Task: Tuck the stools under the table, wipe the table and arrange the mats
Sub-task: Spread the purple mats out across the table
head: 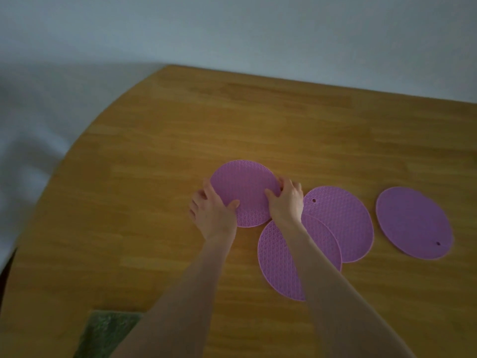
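both hands, left hand (212, 210) and right hand (286, 198), grip opposite edges of one purple mat (244, 189) on the wooden table (154, 164); three further mats (340, 223) lie to the right.

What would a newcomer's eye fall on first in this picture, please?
The left hand and right hand grip the leftmost round purple silicone mat by its edges on the wooden table. Beside it the near mat overlaps the middle mat, and a fourth mat lies apart at the right. A green cloth sits at the table's near left edge.
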Available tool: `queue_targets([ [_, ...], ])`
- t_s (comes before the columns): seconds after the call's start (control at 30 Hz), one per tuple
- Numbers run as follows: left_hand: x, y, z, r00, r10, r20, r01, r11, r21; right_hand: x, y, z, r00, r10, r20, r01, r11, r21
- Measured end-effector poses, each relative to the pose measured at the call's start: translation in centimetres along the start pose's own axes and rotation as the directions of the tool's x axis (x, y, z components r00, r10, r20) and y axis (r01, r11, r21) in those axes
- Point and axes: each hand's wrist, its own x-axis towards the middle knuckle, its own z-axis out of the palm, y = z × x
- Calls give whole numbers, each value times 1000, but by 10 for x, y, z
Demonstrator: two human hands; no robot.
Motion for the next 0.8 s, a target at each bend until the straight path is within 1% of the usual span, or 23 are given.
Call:
queue_targets([
  [0.07,7,-2,-4,999,-30,25,31,999,-24,2,-2,0,999,38,-1,-38,999,13],
  [0.13,11,-6,-7,998,-28,53,31,998,-56,0,-6,0,998,58,-19,-57,997,56],
  [0.23,17,-18,-16,998,21,62,-9,983,-184,-6,-15,0,996,67,-54,-59,989,138],
  [0.3,24,-31,-27,999,16,51,-3,969,-245,-12,-26,5,997,56,-45,-47,983,179],
  [0.43,48,-61,-70,999,-39,-19,34,971,-235,-26,-60,35,999,37,-4,-35,972,233],
  [0.57,70,-99,-116,994,-94,-59,77,966,-248,-42,-101,76,998,11,68,-27,971,239],
  [0.7,88,-140,-148,983,-151,-104,124,965,-233,-57,-139,116,989,0,149,-35,972,232],
  [0.8,98,-164,-163,981,-156,-115,129,968,-215,-66,-159,139,984,-13,176,-20,982,187],
])
